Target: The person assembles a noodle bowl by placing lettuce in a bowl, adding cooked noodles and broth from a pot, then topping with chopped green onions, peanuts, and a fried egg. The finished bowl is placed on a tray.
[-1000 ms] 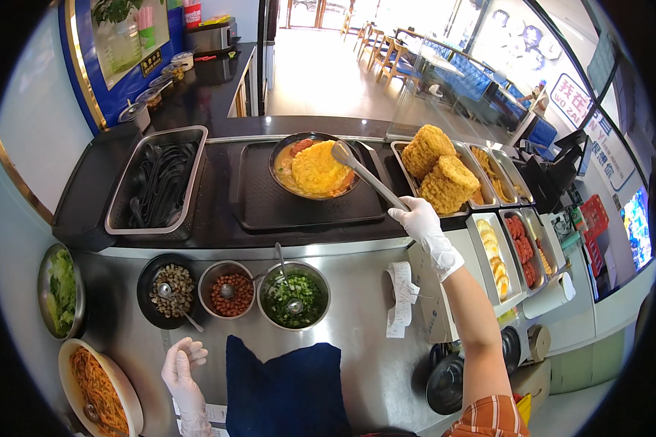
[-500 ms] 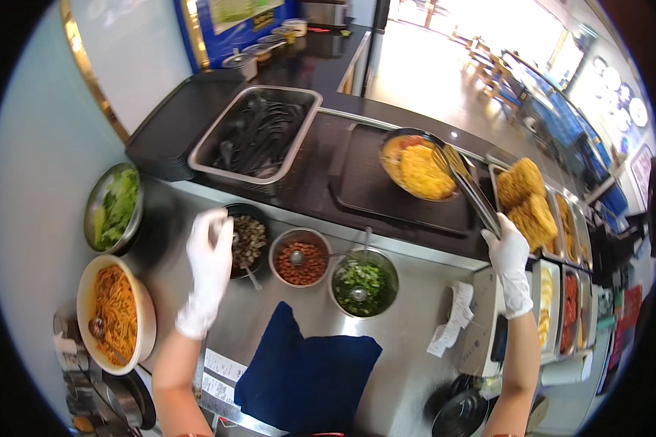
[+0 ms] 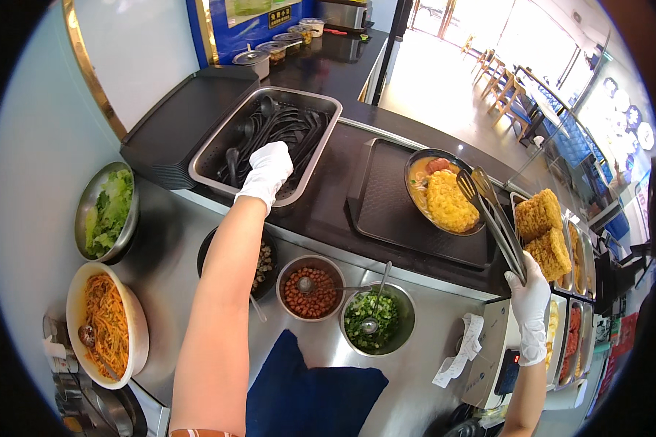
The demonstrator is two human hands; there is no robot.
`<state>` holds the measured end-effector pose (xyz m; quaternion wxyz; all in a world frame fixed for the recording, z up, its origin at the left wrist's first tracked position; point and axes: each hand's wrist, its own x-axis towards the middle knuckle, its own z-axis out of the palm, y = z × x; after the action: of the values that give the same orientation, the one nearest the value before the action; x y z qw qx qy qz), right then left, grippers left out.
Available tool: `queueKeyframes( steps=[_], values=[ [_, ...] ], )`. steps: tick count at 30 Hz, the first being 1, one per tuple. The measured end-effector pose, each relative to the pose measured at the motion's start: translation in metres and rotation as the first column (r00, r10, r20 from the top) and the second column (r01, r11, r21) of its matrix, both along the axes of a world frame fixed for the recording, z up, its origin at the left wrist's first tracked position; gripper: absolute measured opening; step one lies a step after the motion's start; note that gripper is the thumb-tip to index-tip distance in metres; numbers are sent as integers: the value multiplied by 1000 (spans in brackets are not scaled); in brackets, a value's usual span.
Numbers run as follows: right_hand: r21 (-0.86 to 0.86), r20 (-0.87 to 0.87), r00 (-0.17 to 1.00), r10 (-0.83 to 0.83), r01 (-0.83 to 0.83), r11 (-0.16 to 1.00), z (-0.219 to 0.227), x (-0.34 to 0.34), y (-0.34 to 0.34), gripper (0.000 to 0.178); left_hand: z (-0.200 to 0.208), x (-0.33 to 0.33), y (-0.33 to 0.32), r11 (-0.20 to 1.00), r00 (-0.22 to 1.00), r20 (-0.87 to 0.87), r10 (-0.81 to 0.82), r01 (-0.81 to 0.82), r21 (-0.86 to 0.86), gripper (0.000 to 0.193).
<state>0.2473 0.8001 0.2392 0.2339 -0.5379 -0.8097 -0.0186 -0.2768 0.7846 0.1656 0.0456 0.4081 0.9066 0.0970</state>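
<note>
My left hand (image 3: 270, 172), in a white glove, reaches into a perforated steel pan (image 3: 326, 149) full of black spoons (image 3: 291, 125). Its fingers are curled closed among the handles; what they grip is hidden. My gloved right hand (image 3: 530, 300) is closed round metal tongs (image 3: 504, 237). The tongs' parted tips hang over the right rim of a black bowl (image 3: 420, 209). This bowl holds broth, a yellow crinkled slab (image 3: 450, 202) and reddish slices (image 3: 439, 165), and it stands on a black tray (image 3: 386, 186).
Golden fried blocks (image 3: 549, 251) are piled right of the tray. Nearer me stand steel bowls of peanuts (image 3: 312, 288) and chopped scallions (image 3: 368, 320), partly beside a navy cloth (image 3: 306, 393). Leafy lettuce (image 3: 111, 207) and shredded carrot (image 3: 108, 320) are at left; stacked trays (image 3: 186, 109) lie behind.
My left hand has moved forward from above the dark bowl into the spoon pan, its fingers now curled. My right hand still holds the tongs near the soup bowl. The view has shifted slightly.
</note>
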Motion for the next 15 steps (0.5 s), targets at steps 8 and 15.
queueKeyframes(
  steps=[8, 15],
  values=[
    [2, -31, 998, 55, -55, 998, -7, 27, 6, 51, -17, 1, -1, 969, 946, -236, -224, 243, 53, 23],
    [-73, 130, 984, -121, 132, 989, 1, 69, 7, 48, 6, 14, -16, 967, 979, -55, -199, 187, -171, 39]
  ],
)
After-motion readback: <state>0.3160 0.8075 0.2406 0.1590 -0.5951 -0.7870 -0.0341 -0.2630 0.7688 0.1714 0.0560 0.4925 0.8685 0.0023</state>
